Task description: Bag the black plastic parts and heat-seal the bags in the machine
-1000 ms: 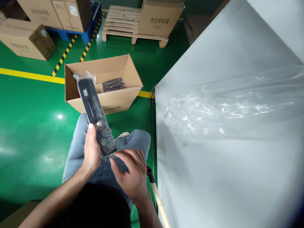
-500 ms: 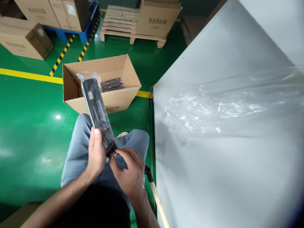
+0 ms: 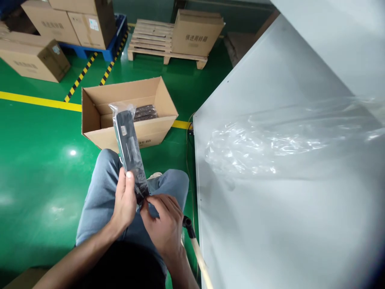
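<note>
A long dark part with rounded ends and a small pale label (image 3: 128, 138) is inside a clear plastic bag (image 3: 131, 107). It tilts over my lap, its far end in front of the open carton. My left hand (image 3: 125, 200) grips its lower half from the left, thumb along the edge. At the near end, my right hand (image 3: 164, 216) pinches the bag between thumb and fingers. The exact fold of plastic there is hidden by the fingertips.
An open carton (image 3: 120, 138) stands on the green floor beyond my knees, with several dark bagged pieces (image 3: 146, 112) inside. At right is a grey-white tabletop (image 3: 270, 224) with clear plastic film (image 3: 249, 148). Cartons on pallets (image 3: 147, 40) stand behind. A pale pole (image 3: 200, 257) leans near my right arm.
The bagged part has turned slightly more upright and shifted a little right in view, both hands moving with it. The whole view has tilted up slightly. Both grips stay.
</note>
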`<state>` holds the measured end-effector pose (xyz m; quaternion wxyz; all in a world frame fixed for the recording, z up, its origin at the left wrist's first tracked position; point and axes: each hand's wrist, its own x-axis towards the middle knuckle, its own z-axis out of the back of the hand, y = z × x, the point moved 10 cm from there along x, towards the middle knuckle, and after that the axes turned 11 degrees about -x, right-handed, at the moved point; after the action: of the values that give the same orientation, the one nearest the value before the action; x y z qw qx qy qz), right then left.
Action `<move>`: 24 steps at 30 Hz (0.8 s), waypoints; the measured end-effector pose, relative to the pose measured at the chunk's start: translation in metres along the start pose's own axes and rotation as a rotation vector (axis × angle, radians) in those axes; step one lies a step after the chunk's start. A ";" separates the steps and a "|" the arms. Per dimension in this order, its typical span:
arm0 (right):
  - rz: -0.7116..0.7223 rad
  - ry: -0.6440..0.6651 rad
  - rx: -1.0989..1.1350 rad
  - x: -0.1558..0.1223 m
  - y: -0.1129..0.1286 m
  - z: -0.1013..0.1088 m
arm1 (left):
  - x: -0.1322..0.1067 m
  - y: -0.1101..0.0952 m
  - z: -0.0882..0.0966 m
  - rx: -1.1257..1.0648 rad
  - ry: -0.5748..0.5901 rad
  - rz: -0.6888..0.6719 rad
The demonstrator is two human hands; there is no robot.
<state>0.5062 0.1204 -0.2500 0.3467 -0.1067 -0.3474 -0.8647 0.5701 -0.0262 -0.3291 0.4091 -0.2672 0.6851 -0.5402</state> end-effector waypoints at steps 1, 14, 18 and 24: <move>-0.007 -0.003 0.008 0.001 0.000 0.001 | -0.001 -0.002 0.000 0.013 -0.009 -0.002; -0.052 -0.144 0.049 0.022 -0.004 0.009 | -0.017 -0.012 -0.026 -0.017 0.217 -0.111; -0.027 -0.139 -0.062 0.017 -0.001 0.007 | -0.017 -0.006 -0.029 0.036 0.251 -0.113; -0.219 -0.087 0.106 0.016 -0.031 0.003 | -0.014 -0.004 -0.023 0.126 0.232 -0.062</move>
<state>0.4729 0.1302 -0.2576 0.2401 -0.0873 -0.4169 -0.8723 0.5575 -0.0044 -0.3202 0.3261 -0.1975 0.6840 -0.6219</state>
